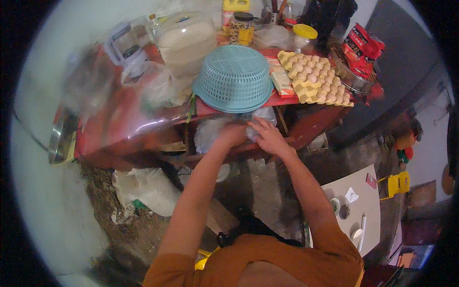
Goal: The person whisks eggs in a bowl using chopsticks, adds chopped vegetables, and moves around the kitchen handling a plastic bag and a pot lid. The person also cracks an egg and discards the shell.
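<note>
Both hands are at the open drawer or shelf space under the front edge of a red table [157, 123]. My left hand [235, 134] is blurred and reaches among clear plastic bags [208, 132]; its fingers are not distinct. Close beside it, my right hand [267, 134] lies with fingers spread over a crumpled plastic bag [266, 114]; whether it grips the plastic cannot be told. Just above the hands, an upturned light-blue plastic basket [235, 79] stands on the table. To its right are flat packets [281, 79] and egg cartons full of eggs [315, 77].
On the table stand a large clear plastic container [188, 39], a blender jug [127, 48], a jar with a yellow lid [304, 34] and a red packet [362, 50]. A white sack [150, 190] lies on the floor at left. A low table [358, 201] stands at right.
</note>
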A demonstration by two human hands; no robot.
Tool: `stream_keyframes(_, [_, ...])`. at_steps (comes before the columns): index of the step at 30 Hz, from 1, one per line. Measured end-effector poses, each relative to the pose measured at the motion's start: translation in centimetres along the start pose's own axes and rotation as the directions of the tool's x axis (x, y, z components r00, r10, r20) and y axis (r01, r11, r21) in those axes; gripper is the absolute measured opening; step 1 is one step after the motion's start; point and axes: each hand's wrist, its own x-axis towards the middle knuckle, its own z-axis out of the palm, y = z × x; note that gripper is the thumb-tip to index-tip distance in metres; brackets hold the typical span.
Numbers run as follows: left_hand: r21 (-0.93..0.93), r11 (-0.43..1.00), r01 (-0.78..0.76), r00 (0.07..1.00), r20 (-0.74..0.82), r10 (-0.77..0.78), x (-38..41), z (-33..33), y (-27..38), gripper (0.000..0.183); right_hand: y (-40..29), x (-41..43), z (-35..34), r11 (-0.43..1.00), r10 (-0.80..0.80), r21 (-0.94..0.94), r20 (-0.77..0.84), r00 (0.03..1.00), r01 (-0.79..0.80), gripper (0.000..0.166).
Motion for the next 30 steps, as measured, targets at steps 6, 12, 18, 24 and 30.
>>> stream_keyframes(6, [-0.306, 0.95, -0.054, 0.944, -0.326, -0.051, -6.2, -2.5, 1.4, 0.062, 5.6, 4.0, 3.1, 0.94, 0.287, 0.05, 0.414, 0.864, -0.337, 0.074])
stream_keyframes(12, [0.236, 0.968, -0.082, 0.897, -0.406, 0.174, -9.3, 0.7, 1.8, 0.069, 5.0, 3.4, 3.2, 0.951, 0.266, 0.069, 0.309, 0.913, -0.3, 0.077])
stream_keyframes(18, [-0.02, 0.999, -0.046, 0.963, -0.266, 0.039, -9.1, 0.0, 1.3, 0.067, 0.3, -0.8, -3.1, 0.981, 0.182, 0.111, -0.199, 0.963, -0.162, 0.059])
stream_keyframes(24, [0.161, 0.986, -0.032, 0.923, -0.374, 0.091, -9.3, 0.2, 2.2, 0.066, -2.8, -7.4, 2.2, 0.907, 0.333, 0.344, -0.234, 0.913, -0.243, 0.034])
stream_keyframes(30, [0.224, 0.967, 0.125, 0.83, -0.558, 0.022, -8.8, -0.3, 3.0, 0.062, -4.0, -3.6, 5.5, 0.876, 0.342, 0.441, -0.282, 0.896, -0.196, 0.039])
